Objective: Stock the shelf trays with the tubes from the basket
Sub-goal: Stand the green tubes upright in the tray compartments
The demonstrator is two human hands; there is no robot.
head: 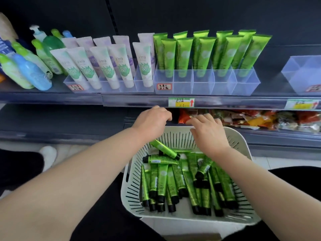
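A white slotted basket holds several green tubes with black caps, lying in a loose pile. One green tube leans against the basket's far-left wall, just under my left wrist. My left hand curls its fingers down over the basket's far rim. Beside it, my right hand rests on the same rim with fingers fairly straight and nothing in it. On the shelf above, a clear divided tray holds upright green tubes at the back; its front compartments have none.
A clear tray of white tubes stands left of the green ones, with bottles further left. An empty clear bin sits at the right. Price labels line the shelf edge, and snack packets fill the shelf below.
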